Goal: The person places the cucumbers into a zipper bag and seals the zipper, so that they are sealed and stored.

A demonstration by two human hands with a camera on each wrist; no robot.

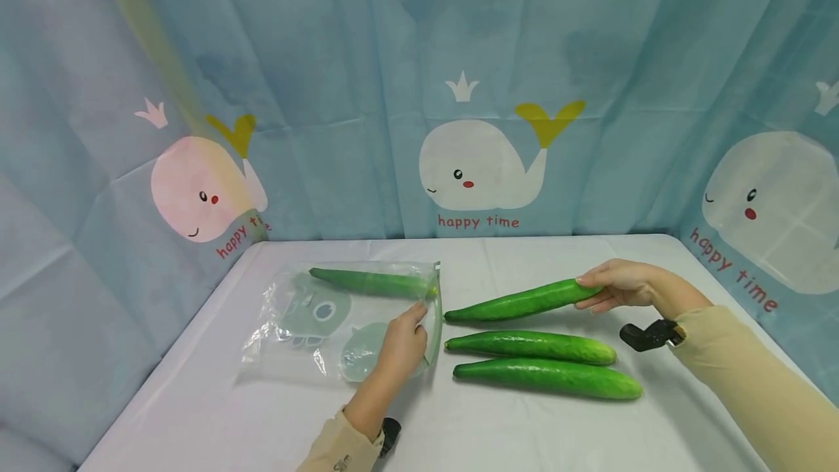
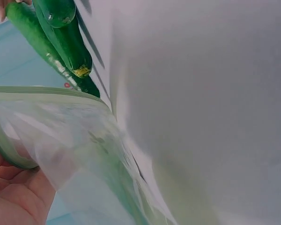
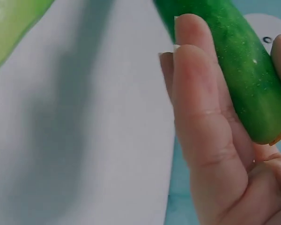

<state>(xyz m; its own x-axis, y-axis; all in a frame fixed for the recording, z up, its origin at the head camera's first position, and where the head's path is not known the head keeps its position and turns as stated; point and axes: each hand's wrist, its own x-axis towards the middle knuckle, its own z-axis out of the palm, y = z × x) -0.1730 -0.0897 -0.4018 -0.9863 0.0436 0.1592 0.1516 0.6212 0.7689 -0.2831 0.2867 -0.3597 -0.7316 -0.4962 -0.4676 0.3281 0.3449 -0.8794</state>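
A clear zip bag (image 1: 314,355) with green prints lies on the left, one cucumber (image 1: 373,282) inside it. The left hand (image 1: 400,341) pinches the bag's edge at its mouth; in the left wrist view this hand (image 2: 18,192) holds the green zip rim (image 2: 47,91). The right hand (image 1: 619,286) grips the right end of a cucumber (image 1: 524,302), its other end close to the bag's mouth. In the right wrist view the cucumber (image 3: 248,75) lies between the thumb and fingers of the right hand (image 3: 215,126). Two cucumbers (image 1: 531,346) (image 1: 547,377) lie side by side below it.
A white cloth covers the table (image 1: 511,428). Behind and at both sides hangs a blue curtain (image 1: 341,166) with whale prints. Black straps with small devices (image 1: 649,335) sit at both wrists.
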